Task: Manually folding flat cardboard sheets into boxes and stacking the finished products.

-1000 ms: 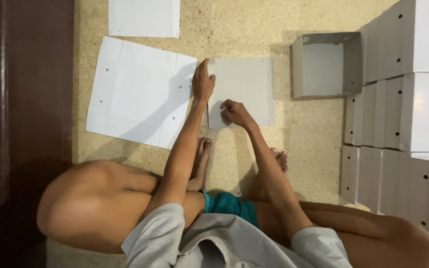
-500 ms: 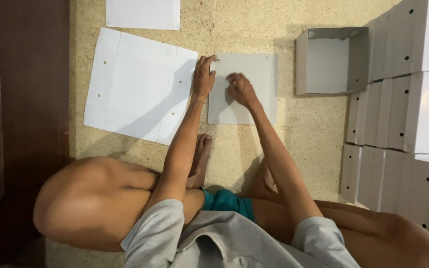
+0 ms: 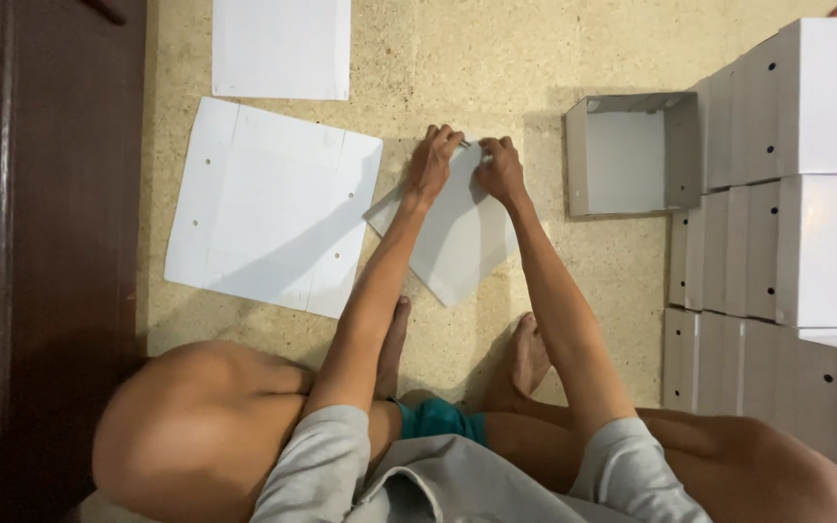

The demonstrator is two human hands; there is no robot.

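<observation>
Fingers of the left hand and right hand pinch the far corner of a small white cardboard sheet. The sheet, square to the floor half a second ago, now lies rotated and partly lifted beside the large flat white punched cardboard blank, indicating that handling has begun.

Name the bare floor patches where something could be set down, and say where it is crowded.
Bare: floor between top sheet and open box; floor between right arm and stacked boxes. Crowded: around both hands on grey card, beside large sheet.

matt white cardboard sheet, smooth white cardboard boxes, rough speckled stone floor, glossy dark wood door
</observation>
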